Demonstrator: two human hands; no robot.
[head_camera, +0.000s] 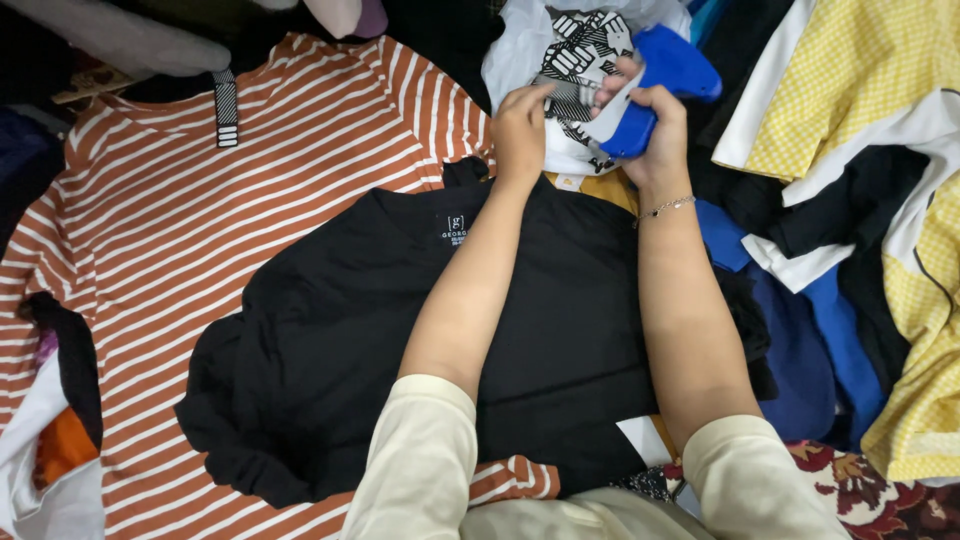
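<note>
a blue tagging gun (655, 85) is gripped in the right hand (650, 125), fingers wrapped around its body. a fold of the white printed garment (570, 50) is pinched by the left hand (520, 125), fingertips pressed together, just beside the gun's nose. judged step: a tag being fixed to the white garment at the top of the pile. the next move would call for the cloth held taut and fingers kept off the needle. a black shirt (450, 350) lies under both forearms, over a striped shirt (200, 220). yellow checked cloth (850, 90) is heaped at right. no bare surface or room is visible.
</note>
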